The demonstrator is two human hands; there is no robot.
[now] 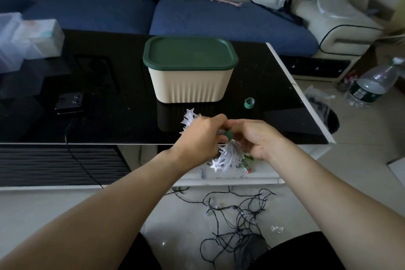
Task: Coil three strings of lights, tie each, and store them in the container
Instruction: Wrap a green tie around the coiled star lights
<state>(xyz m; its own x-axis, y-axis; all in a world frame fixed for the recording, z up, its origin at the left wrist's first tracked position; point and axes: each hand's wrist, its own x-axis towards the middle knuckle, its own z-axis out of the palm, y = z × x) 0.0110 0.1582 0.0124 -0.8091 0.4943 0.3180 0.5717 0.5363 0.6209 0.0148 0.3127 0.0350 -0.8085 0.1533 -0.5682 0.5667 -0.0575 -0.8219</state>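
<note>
Both hands, left (pixel 200 136) and right (pixel 255 138), gripping star lights (pixel 228 155) and green tie (pixel 229 133) over tabletop's (pixel 109 116) near edge; lidded container (pixel 190 85) behind, mid-tabletop.
</note>
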